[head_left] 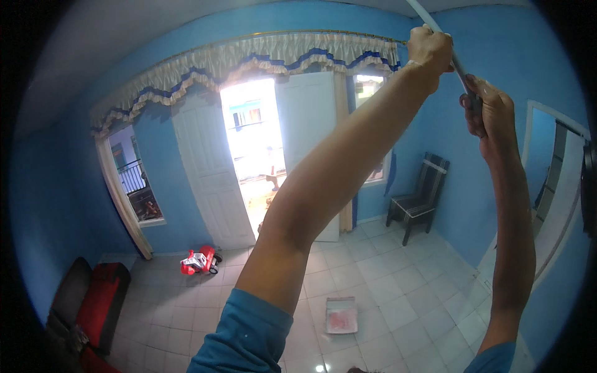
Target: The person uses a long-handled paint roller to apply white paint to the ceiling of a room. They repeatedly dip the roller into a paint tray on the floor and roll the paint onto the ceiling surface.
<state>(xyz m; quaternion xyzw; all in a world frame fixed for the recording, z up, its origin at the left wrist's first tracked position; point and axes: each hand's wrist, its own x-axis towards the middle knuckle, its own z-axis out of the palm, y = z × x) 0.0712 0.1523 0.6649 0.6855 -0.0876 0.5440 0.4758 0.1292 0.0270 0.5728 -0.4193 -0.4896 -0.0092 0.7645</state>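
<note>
Both my arms are raised toward the upper right, gripping one long, thin pole (pixel 425 12). It is pale along its upper part and dark at its lower end, and it slants up and to the left. My left hand (pixel 430 50) wraps round the pale part near the picture's top edge. Lower down and to the right, my right hand (pixel 494 109) is closed on the dark end. The pole's far end runs out of view, so what it carries or touches cannot be seen.
A shallow white tray (pixel 333 303), reddish inside, lies on the tiled floor (pixel 398 304). A red and white ride-on toy (pixel 200 260) is near the open door (pixel 211 168). A dark chair (pixel 420 199) stands in the far right corner, a red and black sofa (pixel 106 304) at left. A ruffled valance (pixel 249 59) hangs above.
</note>
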